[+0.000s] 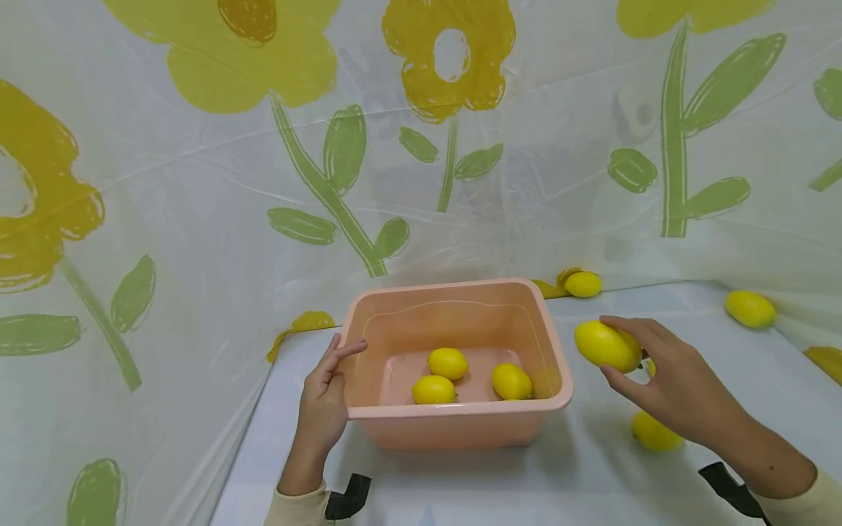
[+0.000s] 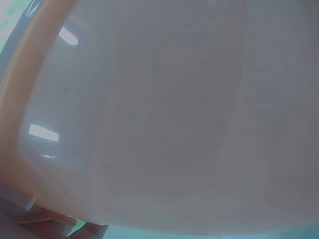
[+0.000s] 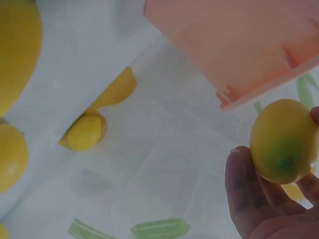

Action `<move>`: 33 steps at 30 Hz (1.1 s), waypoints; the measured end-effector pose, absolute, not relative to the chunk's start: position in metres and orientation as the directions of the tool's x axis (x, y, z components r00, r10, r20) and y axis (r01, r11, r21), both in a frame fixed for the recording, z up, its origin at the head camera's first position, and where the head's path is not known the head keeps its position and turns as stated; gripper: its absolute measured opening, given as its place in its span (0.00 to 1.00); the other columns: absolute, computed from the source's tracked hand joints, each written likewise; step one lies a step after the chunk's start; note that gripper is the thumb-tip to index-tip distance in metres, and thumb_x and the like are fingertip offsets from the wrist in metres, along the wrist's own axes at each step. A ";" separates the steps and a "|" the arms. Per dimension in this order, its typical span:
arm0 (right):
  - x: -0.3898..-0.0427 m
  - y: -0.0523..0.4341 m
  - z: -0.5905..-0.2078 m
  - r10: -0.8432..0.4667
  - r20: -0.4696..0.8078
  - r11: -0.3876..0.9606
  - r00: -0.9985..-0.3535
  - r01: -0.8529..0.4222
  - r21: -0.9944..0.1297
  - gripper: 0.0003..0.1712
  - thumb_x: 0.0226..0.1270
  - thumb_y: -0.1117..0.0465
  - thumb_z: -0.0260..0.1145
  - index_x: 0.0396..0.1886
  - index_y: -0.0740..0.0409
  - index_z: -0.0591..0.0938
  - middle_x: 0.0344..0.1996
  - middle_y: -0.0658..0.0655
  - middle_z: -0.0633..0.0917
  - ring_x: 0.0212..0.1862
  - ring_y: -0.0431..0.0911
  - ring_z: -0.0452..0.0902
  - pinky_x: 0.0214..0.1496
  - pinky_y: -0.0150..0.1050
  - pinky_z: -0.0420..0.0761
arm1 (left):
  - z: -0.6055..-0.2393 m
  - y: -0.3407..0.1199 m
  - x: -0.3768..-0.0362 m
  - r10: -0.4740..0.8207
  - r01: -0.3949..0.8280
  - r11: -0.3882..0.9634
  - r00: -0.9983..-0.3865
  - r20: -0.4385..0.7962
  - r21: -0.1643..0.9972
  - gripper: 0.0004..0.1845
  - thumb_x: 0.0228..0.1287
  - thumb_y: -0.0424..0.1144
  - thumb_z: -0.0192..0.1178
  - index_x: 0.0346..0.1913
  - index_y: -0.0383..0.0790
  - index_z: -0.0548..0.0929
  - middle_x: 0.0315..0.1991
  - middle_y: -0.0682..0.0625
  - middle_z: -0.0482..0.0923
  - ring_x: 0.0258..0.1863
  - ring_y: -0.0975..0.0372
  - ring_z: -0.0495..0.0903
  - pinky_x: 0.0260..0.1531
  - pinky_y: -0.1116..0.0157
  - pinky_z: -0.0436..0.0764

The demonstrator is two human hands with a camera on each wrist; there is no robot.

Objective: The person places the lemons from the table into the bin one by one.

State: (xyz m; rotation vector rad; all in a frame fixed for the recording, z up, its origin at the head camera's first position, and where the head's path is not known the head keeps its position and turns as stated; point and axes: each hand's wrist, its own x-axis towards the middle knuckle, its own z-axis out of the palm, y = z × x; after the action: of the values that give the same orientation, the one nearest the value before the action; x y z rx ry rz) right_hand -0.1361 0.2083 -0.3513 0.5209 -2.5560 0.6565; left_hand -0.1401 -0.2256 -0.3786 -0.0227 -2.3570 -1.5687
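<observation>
The held lemon [image 1: 607,345] sits in the right hand [image 1: 671,383], pinched between thumb below and curled fingers above, raised off the table [image 1: 592,475] just to the right of the pink tub [image 1: 460,431] and level with its rim. In the right wrist view the same lemon [image 3: 284,141] shows its green stem end, with a fingertip [image 3: 239,164] against its side and the tub's outer corner [image 3: 239,45] above it.

Three lemons lie on the tub floor: one at centre [image 1: 448,363], one front left [image 1: 433,389], one right [image 1: 511,380]. The left hand [image 1: 324,402] rests against the tub's left wall, fingers nearly straight and extended along the rim, bracing rather than gripping. The left wrist view shows only the tub wall [image 2: 174,114] at close range.

Loose lemons remain on the table: one below the right hand [image 1: 654,432], one at the back by the sheet [image 1: 582,283], one far right [image 1: 751,308]. A flower-printed plastic sheet [image 1: 197,183] lines the back and sides.

Risks, as judged from this position:
- The hold is a light fingertip pinch on a smooth, rounded skin; any loosening outside the rim would likely drop the lemon onto the table, where it could roll.
- A lemon striking the rim could bounce out.
- The left hand only presses the wall; a sideways knock may shift the light tub.
</observation>
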 end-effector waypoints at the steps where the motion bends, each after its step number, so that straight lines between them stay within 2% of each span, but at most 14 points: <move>1: -0.136 0.208 -0.349 -0.244 0.510 0.812 -0.824 -0.461 -0.356 0.39 0.50 0.60 0.79 0.64 0.54 0.76 0.53 0.58 0.81 0.45 0.48 0.78 0.41 0.22 0.79 | -0.379 -0.226 -0.140 -0.157 0.180 0.399 -0.953 0.261 0.899 0.28 0.68 0.21 0.35 0.57 0.40 0.83 0.64 0.51 0.79 0.79 0.65 0.50 0.78 0.46 0.51; 6: -0.136 0.202 -0.341 -0.257 0.529 0.801 -0.809 -0.484 -0.351 0.38 0.51 0.60 0.79 0.65 0.54 0.76 0.54 0.57 0.81 0.46 0.47 0.77 0.45 0.11 0.69 | -0.379 -0.226 -0.140 -0.161 0.170 0.399 -0.954 0.252 0.901 0.29 0.69 0.21 0.35 0.57 0.43 0.84 0.64 0.52 0.79 0.79 0.65 0.50 0.77 0.46 0.52; 10: -0.138 0.194 -0.334 -0.266 0.556 0.782 -0.788 -0.513 -0.354 0.39 0.49 0.62 0.79 0.64 0.55 0.76 0.55 0.56 0.81 0.48 0.46 0.78 0.49 0.06 0.62 | -0.378 -0.226 -0.140 -0.165 0.169 0.404 -0.953 0.253 0.899 0.29 0.69 0.21 0.35 0.56 0.44 0.84 0.64 0.52 0.79 0.79 0.65 0.50 0.77 0.47 0.52; 14: -0.143 0.184 -0.328 -0.290 0.583 0.745 -0.759 -0.562 -0.360 0.40 0.49 0.64 0.79 0.65 0.54 0.76 0.56 0.56 0.81 0.50 0.47 0.78 0.52 0.06 0.61 | -0.378 -0.227 -0.139 -0.164 0.173 0.404 -0.953 0.257 0.898 0.29 0.68 0.21 0.35 0.56 0.43 0.84 0.64 0.51 0.79 0.79 0.64 0.50 0.77 0.46 0.52; 20: -0.150 0.171 -0.320 -0.344 0.578 0.713 -0.740 -0.607 -0.352 0.40 0.51 0.63 0.79 0.66 0.51 0.75 0.58 0.55 0.80 0.51 0.48 0.79 0.51 0.08 0.64 | -0.379 -0.227 -0.140 -0.161 0.173 0.396 -0.954 0.254 0.902 0.29 0.68 0.21 0.35 0.56 0.43 0.84 0.64 0.52 0.79 0.79 0.65 0.50 0.78 0.47 0.52; 22: -0.153 0.168 -0.318 -0.360 0.571 0.707 -0.738 -0.615 -0.349 0.40 0.52 0.63 0.79 0.67 0.50 0.74 0.58 0.55 0.79 0.52 0.47 0.79 0.51 0.12 0.71 | -0.379 -0.227 -0.140 -0.160 0.174 0.393 -0.954 0.253 0.903 0.29 0.68 0.21 0.35 0.56 0.43 0.84 0.64 0.51 0.79 0.79 0.65 0.50 0.78 0.47 0.52; 25: -0.157 0.164 -0.317 -0.381 0.554 0.701 -0.741 -0.621 -0.349 0.40 0.53 0.62 0.78 0.67 0.52 0.74 0.59 0.56 0.79 0.51 0.48 0.80 0.48 0.28 0.84 | -0.378 -0.226 -0.140 -0.156 0.176 0.391 -0.955 0.253 0.903 0.29 0.68 0.21 0.35 0.56 0.42 0.84 0.64 0.51 0.79 0.79 0.65 0.50 0.78 0.46 0.51; 28: -0.160 0.160 -0.316 -0.397 0.516 0.703 -0.759 -0.613 -0.360 0.40 0.55 0.61 0.77 0.68 0.52 0.73 0.59 0.58 0.79 0.49 0.50 0.81 0.43 0.44 0.88 | -0.377 -0.225 -0.140 -0.155 0.175 0.393 -0.955 0.252 0.903 0.29 0.69 0.21 0.35 0.57 0.42 0.83 0.64 0.51 0.79 0.79 0.65 0.50 0.78 0.46 0.51; 33: -0.166 0.153 -0.317 -0.434 0.456 0.709 -0.777 -0.607 -0.359 0.38 0.56 0.60 0.76 0.68 0.52 0.73 0.59 0.61 0.79 0.48 0.52 0.81 0.44 0.47 0.88 | -0.378 -0.225 -0.139 -0.160 0.169 0.394 -0.955 0.248 0.904 0.29 0.69 0.21 0.35 0.56 0.44 0.84 0.64 0.52 0.79 0.79 0.66 0.50 0.78 0.47 0.51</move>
State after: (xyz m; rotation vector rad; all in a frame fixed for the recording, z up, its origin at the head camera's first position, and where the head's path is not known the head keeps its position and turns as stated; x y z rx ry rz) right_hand -0.1665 0.1526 -0.3175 0.8131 -2.5783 0.7147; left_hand -0.1393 -0.2252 -0.3776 -0.0074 -2.3603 -1.5820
